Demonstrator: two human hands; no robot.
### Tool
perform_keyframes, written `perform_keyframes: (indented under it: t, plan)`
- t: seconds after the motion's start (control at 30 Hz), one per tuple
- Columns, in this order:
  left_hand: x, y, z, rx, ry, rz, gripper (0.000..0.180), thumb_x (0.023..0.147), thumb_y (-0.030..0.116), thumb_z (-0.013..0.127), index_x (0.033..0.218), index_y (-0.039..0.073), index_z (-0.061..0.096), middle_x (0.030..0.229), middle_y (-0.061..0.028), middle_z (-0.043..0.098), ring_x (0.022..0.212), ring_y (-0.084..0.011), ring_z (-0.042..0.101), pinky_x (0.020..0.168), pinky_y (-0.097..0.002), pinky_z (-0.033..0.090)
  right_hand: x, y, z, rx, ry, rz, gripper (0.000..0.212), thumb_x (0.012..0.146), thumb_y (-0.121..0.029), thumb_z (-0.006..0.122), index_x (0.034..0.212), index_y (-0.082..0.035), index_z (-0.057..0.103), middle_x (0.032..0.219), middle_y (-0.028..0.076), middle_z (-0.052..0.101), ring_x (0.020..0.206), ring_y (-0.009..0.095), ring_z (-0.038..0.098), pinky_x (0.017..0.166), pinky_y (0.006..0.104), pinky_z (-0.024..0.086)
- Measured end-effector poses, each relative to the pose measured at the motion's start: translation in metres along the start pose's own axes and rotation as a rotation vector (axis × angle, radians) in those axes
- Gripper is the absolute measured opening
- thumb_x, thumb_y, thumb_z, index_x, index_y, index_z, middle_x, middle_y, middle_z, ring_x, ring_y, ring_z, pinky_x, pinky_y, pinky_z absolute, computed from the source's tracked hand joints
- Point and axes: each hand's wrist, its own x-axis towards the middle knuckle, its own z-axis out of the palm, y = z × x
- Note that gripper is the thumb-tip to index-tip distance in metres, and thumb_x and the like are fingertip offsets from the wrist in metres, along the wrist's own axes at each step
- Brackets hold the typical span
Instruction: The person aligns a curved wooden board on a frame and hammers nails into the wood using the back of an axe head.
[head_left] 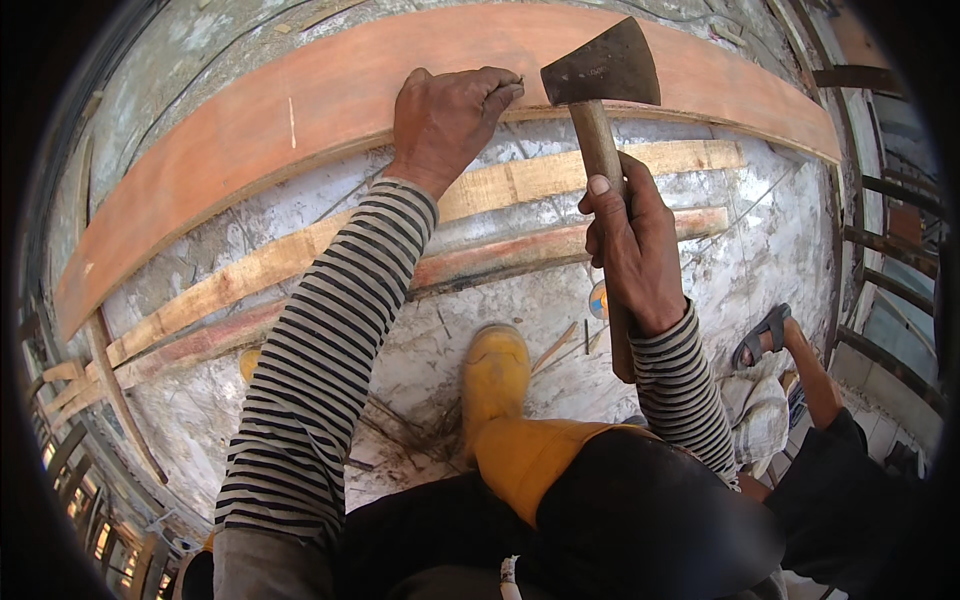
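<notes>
My right hand is wrapped round the wooden handle of a hatchet, which stands nearly upright with its dark metal head at the top. That head is over the near edge of a long reddish plywood board. Just left of the blade, my left hand is over the same board, thumb and forefinger pinched together. A tiny dark tip shows at the fingertips, too small to name. Nearer to me, a pale timber strip and a reddish timber strip lie roughly along the board, passing behind my left forearm.
My yellow rubber boot stands on the stained, whitish floor. Wood splinters lie beside it. At the right are another person's sandalled foot and a pale sack. Dark slats line the right side.
</notes>
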Motion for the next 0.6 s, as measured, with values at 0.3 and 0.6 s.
perform_keyframes:
  t: [0.3,0.6]
  plan:
    - [0.003,0.008,-0.003,0.016,0.002,-0.008,0.027,0.098,0.04,0.066,0.097,0.016,0.079,0.081,-0.0005,0.076,0.066,-0.0193,0.064,0.07,-0.0363,0.041,0.009,-0.014,0.005,-0.195,0.082,-0.318,0.043,0.106,-0.024,0.057,0.137,0.005,0.049,0.085,0.024,0.069,0.072,0.034,0.07,0.065,0.0412,0.054]
    - [0.004,0.009,-0.004,0.003,-0.042,-0.015,0.024,0.097,0.037,0.068,0.098,0.016,0.079,0.076,-0.0025,0.075,0.062,-0.0209,0.062,0.071,-0.0361,0.042,0.017,-0.01,0.002,-0.243,0.02,-0.276,0.042,0.106,-0.026,0.057,0.134,0.005,0.053,0.083,0.022,0.068,0.071,0.032,0.07,0.065,0.0413,0.054]
